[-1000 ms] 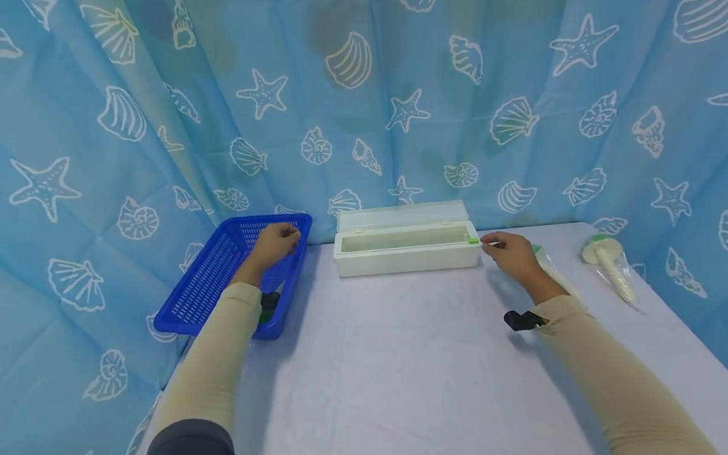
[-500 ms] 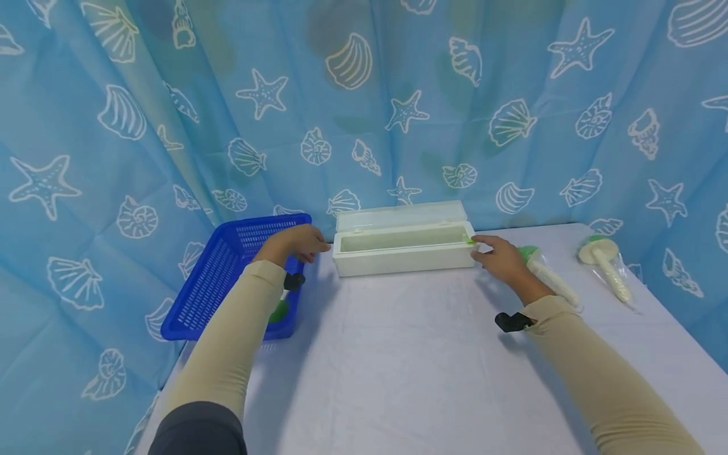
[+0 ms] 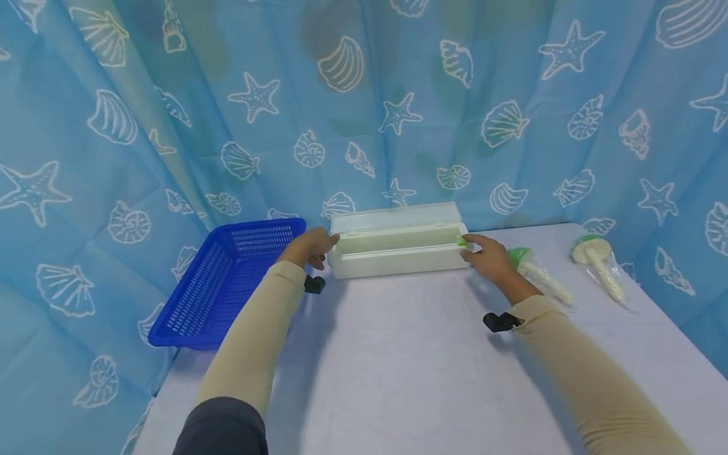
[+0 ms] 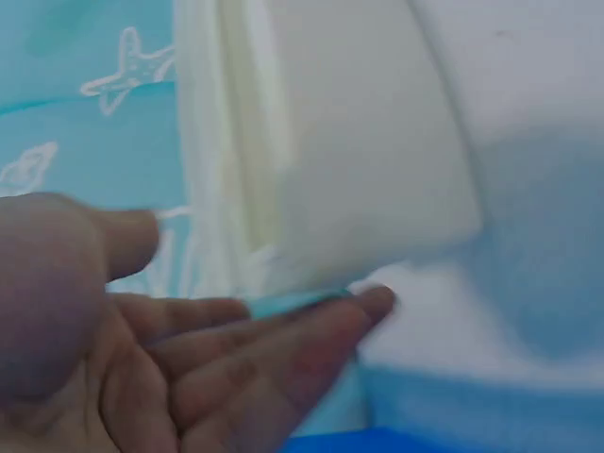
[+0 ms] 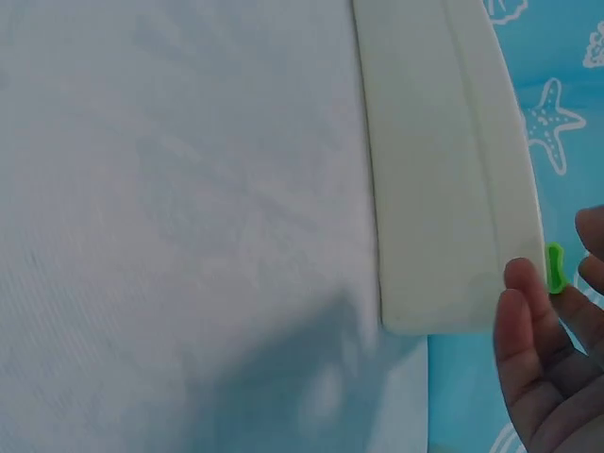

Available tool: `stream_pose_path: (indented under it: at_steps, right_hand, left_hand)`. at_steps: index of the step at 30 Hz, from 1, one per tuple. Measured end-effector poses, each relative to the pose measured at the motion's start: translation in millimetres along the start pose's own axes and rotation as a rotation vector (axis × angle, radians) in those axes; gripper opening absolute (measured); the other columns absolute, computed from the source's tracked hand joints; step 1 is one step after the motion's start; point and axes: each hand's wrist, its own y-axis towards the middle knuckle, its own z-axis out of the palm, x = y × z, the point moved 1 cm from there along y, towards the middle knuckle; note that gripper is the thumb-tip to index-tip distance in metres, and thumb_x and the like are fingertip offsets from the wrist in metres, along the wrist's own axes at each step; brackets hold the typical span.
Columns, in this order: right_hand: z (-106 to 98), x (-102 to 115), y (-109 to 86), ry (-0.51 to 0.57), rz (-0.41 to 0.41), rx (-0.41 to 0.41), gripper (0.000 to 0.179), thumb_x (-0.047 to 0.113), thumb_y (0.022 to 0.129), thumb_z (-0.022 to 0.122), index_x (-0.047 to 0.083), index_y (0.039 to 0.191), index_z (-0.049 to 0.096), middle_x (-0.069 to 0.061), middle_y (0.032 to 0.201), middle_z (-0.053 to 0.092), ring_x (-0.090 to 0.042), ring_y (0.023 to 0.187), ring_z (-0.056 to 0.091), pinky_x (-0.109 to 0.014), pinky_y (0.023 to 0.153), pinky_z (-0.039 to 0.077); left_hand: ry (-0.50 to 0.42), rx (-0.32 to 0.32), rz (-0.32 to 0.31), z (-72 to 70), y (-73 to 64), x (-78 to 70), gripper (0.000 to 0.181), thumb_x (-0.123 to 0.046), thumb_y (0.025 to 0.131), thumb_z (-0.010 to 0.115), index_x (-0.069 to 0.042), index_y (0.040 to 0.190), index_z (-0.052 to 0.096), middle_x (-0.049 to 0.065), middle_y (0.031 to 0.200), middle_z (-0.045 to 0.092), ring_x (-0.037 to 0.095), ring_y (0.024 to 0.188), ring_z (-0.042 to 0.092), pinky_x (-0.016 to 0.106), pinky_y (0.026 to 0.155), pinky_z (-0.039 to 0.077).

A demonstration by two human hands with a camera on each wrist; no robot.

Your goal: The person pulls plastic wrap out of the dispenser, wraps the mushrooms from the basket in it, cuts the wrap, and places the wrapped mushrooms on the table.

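Observation:
A long white box lies near the back of the table, its lid tipped back against the curtain. The trough inside shows pale and bare. At its right inner corner sits a small bright green piece. My left hand is at the box's left end; in the left wrist view its fingers reach out fairly straight under that blurred end, thumb apart, contact unclear. My right hand is at the right end, fingertips against the box near the green piece, not curled round it.
Left of the box stands a blue plastic basket with slotted walls. On the right lie two clear-bagged white-handled items with green parts, a nearer one and a farther one. A shell-print curtain hangs behind the white-clothed table.
My left hand has moved right, out from over the basket to the box's left end. My right hand has come slightly left to the box's right end.

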Motion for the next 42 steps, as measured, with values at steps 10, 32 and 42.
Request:
stream_pose_path:
  at_steps: [10,32,42]
  right_hand:
    - [50.4,38.7,-3.0,-0.067,-0.074,0.017,0.062,0.017,0.099,0.052,0.013,0.155,0.025,-0.015,0.106,0.069,-0.020,0.073,0.066,-0.037,0.067,0.049]
    - [162.2,153.7,3.7,-0.171,-0.571,0.311,0.049,-0.002,0.092,0.048,0.003,0.140,0.050,-0.013,0.159,0.017,-0.031,0.087,0.064,-0.035,0.070,0.048]
    - [25.7,51.9,43.4,-0.261,-0.414,0.031,0.043,0.019,0.093,0.067,0.003,0.131,0.058,-0.019,0.134,0.054,-0.039,0.128,0.043,-0.053,0.106,0.032]
  left_hand:
    - [-0.318,0.010,0.025,9.6,19.2,14.5,0.066,-0.046,0.106,0.025,0.008,0.141,0.036,0.028,0.108,0.056,0.030,0.068,0.069,0.047,0.083,0.053]
    - [-0.019,-0.083,0.111,22.0,17.2,0.4,0.058,-0.041,0.106,0.030,0.006,0.134,0.050,0.022,0.118,0.059,0.032,0.088,0.067,0.043,0.081,0.055]
    - [0.399,-0.099,0.530,17.4,20.0,-16.0,0.039,-0.013,0.099,0.056,0.001,0.135,0.055,0.015,0.130,0.060,0.028,0.125,0.051,0.038,0.105,0.039]
